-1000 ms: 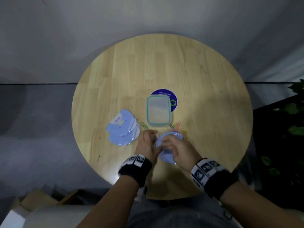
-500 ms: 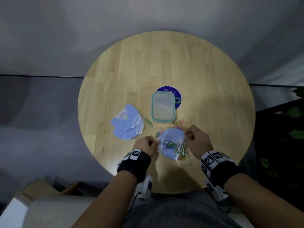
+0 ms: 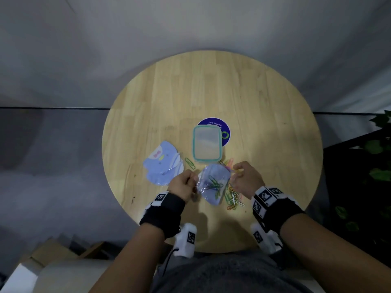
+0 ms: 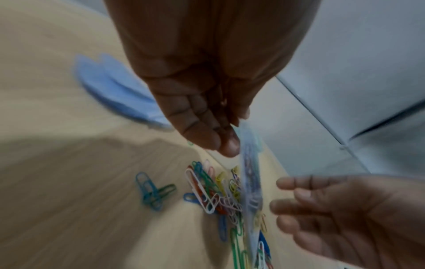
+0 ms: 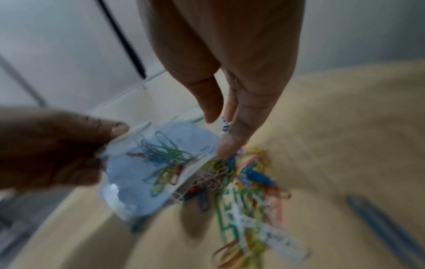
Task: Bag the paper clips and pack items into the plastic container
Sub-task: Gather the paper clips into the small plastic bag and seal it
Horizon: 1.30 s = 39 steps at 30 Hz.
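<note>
A small clear bag [image 3: 213,185] with a blue backing holds several coloured paper clips. My left hand [image 3: 193,183] pinches its left edge and holds it off the table. In the left wrist view the bag [image 4: 250,183] hangs edge-on from my left hand [image 4: 232,134]. My right hand [image 3: 234,172] is open just right of the bag, fingers straight; in the right wrist view [image 5: 220,134] a fingertip is at the bag's [image 5: 161,163] corner. Loose paper clips [image 3: 232,197] lie under and right of the bag. The teal-rimmed plastic container [image 3: 206,145] stands behind, lid on.
A stack of blue printed bags [image 3: 163,166] lies left of the container, with one green clip [image 3: 189,163] beside it. A round dark blue sticker [image 3: 225,134] shows under the container. All sit on a round wooden table [image 3: 264,123]; its near edge is close to my wrists.
My right hand has let go of the bag's right edge and opened. My left hand keeps its pinch, and the two hands have drawn apart.
</note>
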Motion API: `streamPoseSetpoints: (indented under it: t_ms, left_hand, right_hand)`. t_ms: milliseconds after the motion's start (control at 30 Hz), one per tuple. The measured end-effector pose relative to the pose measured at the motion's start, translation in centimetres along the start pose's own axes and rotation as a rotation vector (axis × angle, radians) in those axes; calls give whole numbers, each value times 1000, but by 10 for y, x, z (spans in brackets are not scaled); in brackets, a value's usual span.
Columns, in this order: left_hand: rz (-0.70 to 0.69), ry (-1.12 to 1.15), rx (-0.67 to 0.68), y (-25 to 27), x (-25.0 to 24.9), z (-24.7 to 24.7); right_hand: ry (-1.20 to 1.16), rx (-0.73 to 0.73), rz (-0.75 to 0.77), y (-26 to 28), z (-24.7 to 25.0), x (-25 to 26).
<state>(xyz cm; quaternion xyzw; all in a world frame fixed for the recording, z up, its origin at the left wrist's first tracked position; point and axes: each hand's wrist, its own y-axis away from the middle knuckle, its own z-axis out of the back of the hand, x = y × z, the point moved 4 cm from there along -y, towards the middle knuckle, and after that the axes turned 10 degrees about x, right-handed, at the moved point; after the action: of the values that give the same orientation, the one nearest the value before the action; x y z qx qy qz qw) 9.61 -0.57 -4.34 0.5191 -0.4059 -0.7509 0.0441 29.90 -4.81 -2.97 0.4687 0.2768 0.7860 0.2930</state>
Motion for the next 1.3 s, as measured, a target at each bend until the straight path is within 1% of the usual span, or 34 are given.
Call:
streamPoseSetpoints:
  t_ms: [33, 67, 100, 133, 167, 233, 267, 300, 333, 400, 467, 567, 667, 733, 833, 900, 1033, 1100, 1200, 1300]
  left_hand:
    - [10, 53, 17, 1, 2, -1]
    - [10, 93, 36, 3, 3, -2]
    - [3, 118, 55, 5, 3, -3]
    - [-11, 127, 73, 7, 3, -5]
    - [-32, 118, 89, 11, 1, -5]
    - [-88, 79, 99, 19, -5, -4]
    - [-116, 55, 101, 23, -9, -3]
    - [-142, 32, 106, 26, -14, -2]
    - [-163, 17, 111, 28, -18, 0]
    - [-196, 0, 104, 31, -28, 4]
    - [-230, -35, 84, 32, -37, 9]
    - [-284, -62, 64, 36, -50, 12]
    - [-289, -34, 45, 37, -57, 16]
    - [-275, -25, 31, 37, -59, 17]
    - [-262, -36, 34, 35, -62, 17]
    - [-260, -47, 39, 33, -63, 17]
    - [-257, -45, 61, 32, -68, 16]
    - [-259, -36, 59, 32, -72, 17]
    - [-266, -26, 68, 33, -80, 18]
    - [-268, -23, 84, 33, -87, 18]
  right_hand:
    - [-20, 22, -28, -2, -5, -1]
    - [-39, 14, -29, -1, -8, -1]
    - [-40, -13, 6, 3, -9, 4]
    - [-8, -34, 92, 8, -9, 10]
    - [53, -30, 216, 13, -9, 18]
    - [268, 37, 498, 25, -9, 38]
    - [378, 67, 614, 29, -10, 45]
    - [454, 84, 701, 31, -9, 51]
    - [496, 96, 756, 32, -8, 55]
    - [529, 89, 829, 36, -6, 63]
    - [526, 63, 872, 42, -4, 67]
    - [480, -25, 927, 54, 0, 74]
    - [516, -104, 1038, 63, 1, 77]
    - [500, -117, 1030, 64, 3, 76]
    - [292, -87, 874, 58, 7, 70]
    - [190, -74, 809, 53, 9, 68]
    - [168, 1, 698, 46, 8, 63]
    - [214, -5, 736, 47, 8, 62]
    - [265, -84, 828, 52, 10, 66]
    - [322, -142, 872, 56, 9, 69]
